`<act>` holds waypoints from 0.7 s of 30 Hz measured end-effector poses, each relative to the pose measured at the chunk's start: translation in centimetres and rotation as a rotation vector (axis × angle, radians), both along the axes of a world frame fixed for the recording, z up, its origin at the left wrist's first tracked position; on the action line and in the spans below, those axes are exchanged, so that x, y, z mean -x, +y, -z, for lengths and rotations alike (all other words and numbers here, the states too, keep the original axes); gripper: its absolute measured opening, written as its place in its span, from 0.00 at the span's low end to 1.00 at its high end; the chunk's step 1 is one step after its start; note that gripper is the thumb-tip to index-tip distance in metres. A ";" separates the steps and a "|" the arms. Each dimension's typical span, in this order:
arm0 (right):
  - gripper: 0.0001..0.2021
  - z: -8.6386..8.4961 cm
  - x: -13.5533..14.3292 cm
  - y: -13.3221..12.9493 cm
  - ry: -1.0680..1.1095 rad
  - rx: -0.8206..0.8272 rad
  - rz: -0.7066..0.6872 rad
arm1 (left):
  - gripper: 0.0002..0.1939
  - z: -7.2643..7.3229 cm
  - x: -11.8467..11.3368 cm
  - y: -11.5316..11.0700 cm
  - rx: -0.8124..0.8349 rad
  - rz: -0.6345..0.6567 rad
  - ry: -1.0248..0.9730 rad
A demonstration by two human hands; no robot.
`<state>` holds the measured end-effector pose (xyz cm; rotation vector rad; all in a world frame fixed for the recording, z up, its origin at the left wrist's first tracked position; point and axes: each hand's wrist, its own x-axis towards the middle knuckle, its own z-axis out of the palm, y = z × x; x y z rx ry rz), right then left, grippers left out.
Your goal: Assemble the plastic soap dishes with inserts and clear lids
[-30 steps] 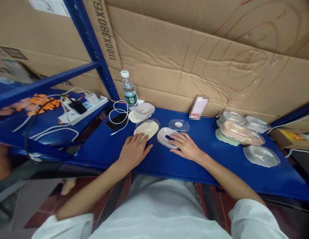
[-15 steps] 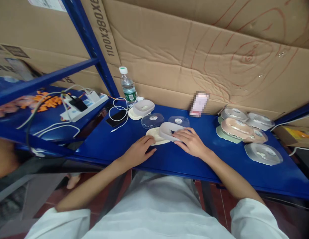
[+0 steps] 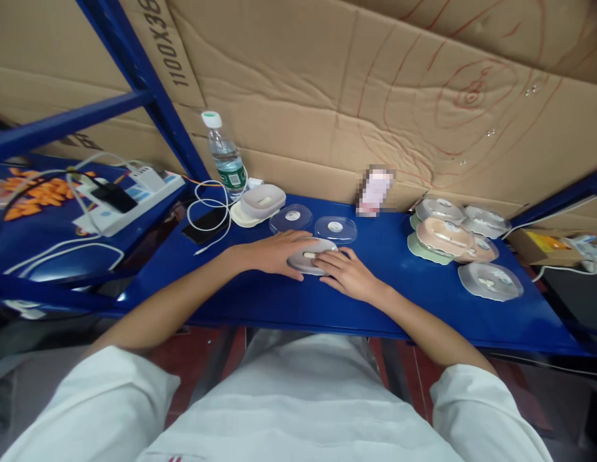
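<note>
Both hands have closed in: left hand (image 3: 279, 251) and right hand (image 3: 345, 276) lie flat, fingers spread, pressing the grey dish (image 3: 311, 256) on the bench (image 3: 260, 295); uneven pressure could skid it into two clear lids (image 3: 335, 228) just behind

2 hands are showing: left hand (image 3: 274, 251) and right hand (image 3: 344, 274), both resting on 1 grey dish (image 3: 311, 256). 2 clear lids (image 3: 291, 218) are lying at approx 12 o'clock of it. 1 stacked dish pair (image 3: 260, 203) is sitting at 10 o'clock, w/ 1 water bottle (image 3: 224, 157) behind. Approx 5 dishes/lids are piling in the stack (image 3: 464, 240) at 3 o'clock; exact no. is unclear.
</note>
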<state>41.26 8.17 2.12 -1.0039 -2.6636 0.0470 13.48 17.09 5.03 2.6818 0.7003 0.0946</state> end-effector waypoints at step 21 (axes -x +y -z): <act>0.27 0.6 -6.6 5.3 0.410 0.054 0.377 | 0.57 2.4 0.9 1.8 0.288 -0.160 -0.252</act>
